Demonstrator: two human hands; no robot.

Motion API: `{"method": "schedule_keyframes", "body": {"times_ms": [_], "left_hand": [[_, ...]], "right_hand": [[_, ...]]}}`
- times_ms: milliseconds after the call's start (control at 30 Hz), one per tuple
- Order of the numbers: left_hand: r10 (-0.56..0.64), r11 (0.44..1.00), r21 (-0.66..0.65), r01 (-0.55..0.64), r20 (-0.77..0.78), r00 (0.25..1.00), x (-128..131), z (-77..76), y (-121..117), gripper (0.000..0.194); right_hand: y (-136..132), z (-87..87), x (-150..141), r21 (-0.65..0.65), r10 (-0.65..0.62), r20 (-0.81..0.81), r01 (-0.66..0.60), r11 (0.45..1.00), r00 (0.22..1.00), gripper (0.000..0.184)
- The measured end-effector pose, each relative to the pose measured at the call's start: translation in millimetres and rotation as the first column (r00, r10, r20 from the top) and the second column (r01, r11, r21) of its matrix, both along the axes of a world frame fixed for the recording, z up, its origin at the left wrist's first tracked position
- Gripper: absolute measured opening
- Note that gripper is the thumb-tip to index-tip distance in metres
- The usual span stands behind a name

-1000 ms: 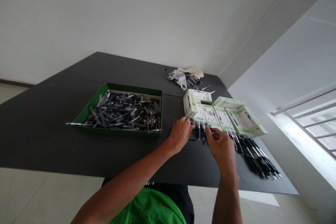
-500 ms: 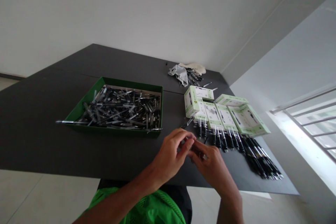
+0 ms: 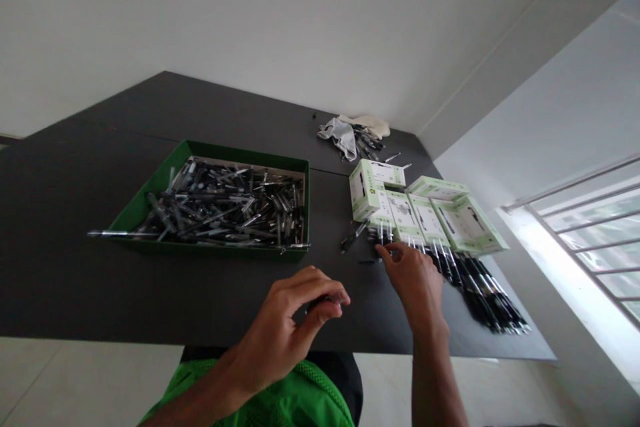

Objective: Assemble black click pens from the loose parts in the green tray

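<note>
My left hand (image 3: 300, 317) hovers over the table's front part, its fingers curled against the thumb. A small dark piece shows between them, too hidden to name. My right hand (image 3: 414, 280) reaches to the pens (image 3: 383, 233) by the small boxes, thumb and fingers pinched at their near ends. Its fingers partly cover those pens. Just left of them a loose black pen (image 3: 354, 237) lies at a slant, and a short dark piece (image 3: 369, 261) rests by my right fingertips. Further right, many black pens (image 3: 493, 293) are laid side by side.
A green box (image 3: 308, 213) full of jumbled pens stands on the left of the dark table (image 3: 225, 300). Pale green-and-white boxes (image 3: 423, 217) stand at the right. Behind them lie grey and cream gloves (image 3: 343, 137) with more pens. A wall and a barred window border the table.
My hands were together in the middle and have parted. The left came back toward me and leftward; the right moved forward to the pens by the boxes.
</note>
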State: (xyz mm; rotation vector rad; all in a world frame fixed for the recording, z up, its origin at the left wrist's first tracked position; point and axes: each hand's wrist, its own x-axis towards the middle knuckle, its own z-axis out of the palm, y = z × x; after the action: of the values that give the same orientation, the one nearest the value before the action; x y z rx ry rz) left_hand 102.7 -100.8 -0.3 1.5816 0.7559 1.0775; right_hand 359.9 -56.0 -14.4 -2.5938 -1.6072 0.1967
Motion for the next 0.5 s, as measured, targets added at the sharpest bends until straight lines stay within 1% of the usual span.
{"method": "schedule_keyframes", "body": {"times_ms": [67,200,300,333,400,433,500], "left_hand": [[-0.022,1.000,-0.004,0.022,0.016,1.000,-2,1.1,-2,0.020],[-0.011,1.000,0.012,0.011,-0.004,1.000,-9,2.1,-3,0.018],[-0.018,0.999,0.029,0.018,0.000,1.000,-15,3.9,-5,0.015],[-0.035,0.999,0.022,0.035,0.022,0.999,-18,4.7,-6,0.016],[-0.071,0.997,0.004,0.071,0.074,0.995,-23,6.4,-9,0.018],[-0.075,0.997,-0.002,0.076,0.095,0.993,-26,7.0,-10,0.019],[-0.048,0.999,0.002,0.048,0.111,0.993,-35,7.7,-12,0.017]], "right_hand": [[3,-3.6,0,-0.017,0.003,0.033,-0.002,1.000,0.999,0.044],[7,-5.7,1,-0.064,-0.033,0.056,0.037,0.997,0.998,0.040],[1,-1.0,-1,-0.028,-0.066,0.025,0.067,0.997,0.997,0.038],[-2,1.0,-2,0.005,-0.052,0.000,0.052,0.999,0.999,0.037],[-11,4.4,-6,0.063,0.028,-0.063,-0.024,0.998,0.998,0.034],[-16,5.5,-9,0.069,0.083,-0.092,-0.077,0.995,0.992,0.033],[-24,6.0,-18,0.030,0.186,-0.136,-0.183,0.983,0.973,0.030]]}}
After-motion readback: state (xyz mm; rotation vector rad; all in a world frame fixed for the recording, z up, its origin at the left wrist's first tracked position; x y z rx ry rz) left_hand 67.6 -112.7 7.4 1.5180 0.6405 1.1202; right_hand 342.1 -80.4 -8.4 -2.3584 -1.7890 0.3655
